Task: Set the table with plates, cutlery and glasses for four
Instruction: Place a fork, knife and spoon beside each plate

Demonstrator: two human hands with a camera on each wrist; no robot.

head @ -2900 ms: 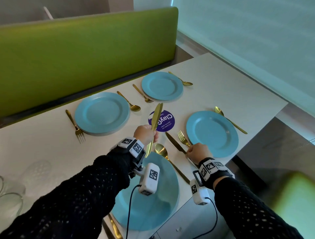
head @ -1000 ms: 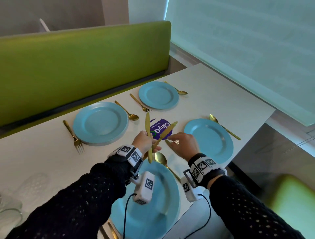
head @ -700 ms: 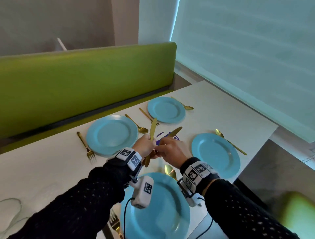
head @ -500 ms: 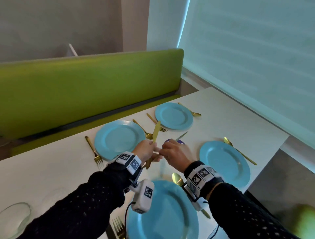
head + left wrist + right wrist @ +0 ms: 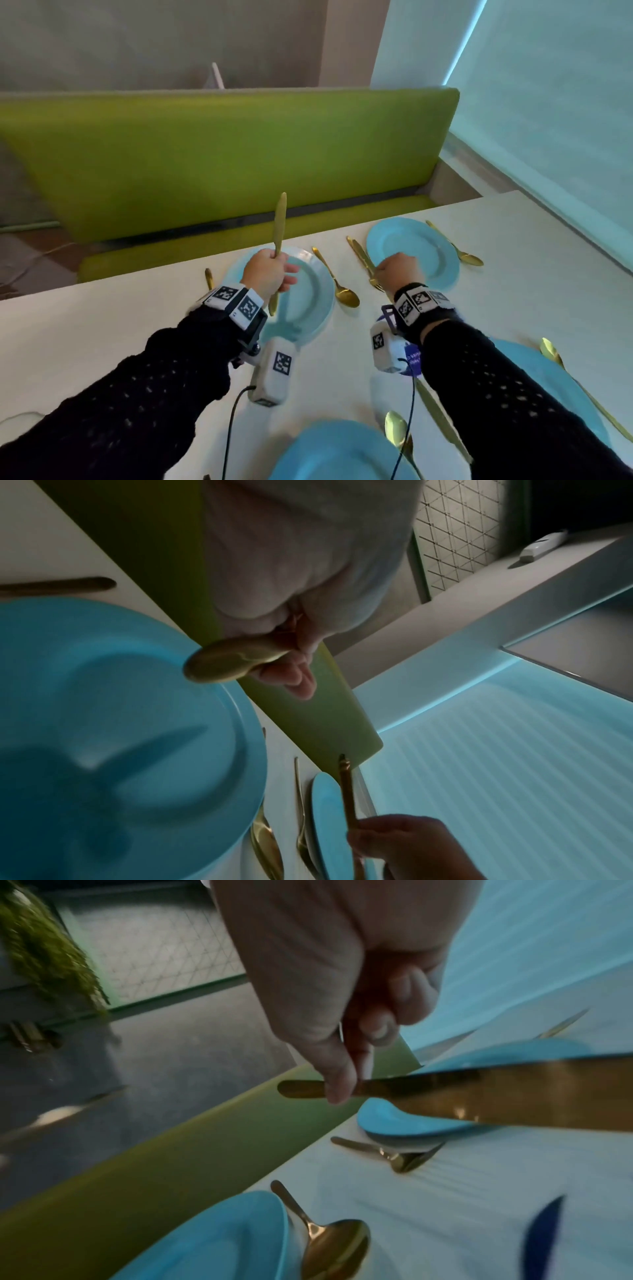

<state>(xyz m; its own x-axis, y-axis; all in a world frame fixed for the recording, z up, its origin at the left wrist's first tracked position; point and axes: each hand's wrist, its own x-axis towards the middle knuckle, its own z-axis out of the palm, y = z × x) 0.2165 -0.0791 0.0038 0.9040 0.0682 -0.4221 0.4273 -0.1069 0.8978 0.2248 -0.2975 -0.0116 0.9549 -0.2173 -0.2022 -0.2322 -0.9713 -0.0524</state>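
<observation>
My left hand (image 5: 274,270) grips a gold knife (image 5: 279,226) by its handle, blade pointing up, above the far left blue plate (image 5: 315,301). The knife's handle end (image 5: 222,664) sticks out under the curled fingers. My right hand (image 5: 387,270) pinches a second gold knife (image 5: 359,253) low beside the left rim of the far right blue plate (image 5: 418,250), over a fork (image 5: 394,1154). Thumb and fingers clamp this knife (image 5: 479,1093) in the right wrist view. Whether it touches the table I cannot tell.
A spoon (image 5: 339,287) lies between the far plates, another spoon (image 5: 459,248) right of the far right one, a fork (image 5: 208,277) at far left. Two near plates (image 5: 335,452) (image 5: 555,390) have a knife (image 5: 438,414) and spoons. A green bench (image 5: 222,154) backs the white table (image 5: 548,274).
The right hand picked a knife up from the table and drew close to the left hand. Both hands, each with one knife, then reached out to the far plates.
</observation>
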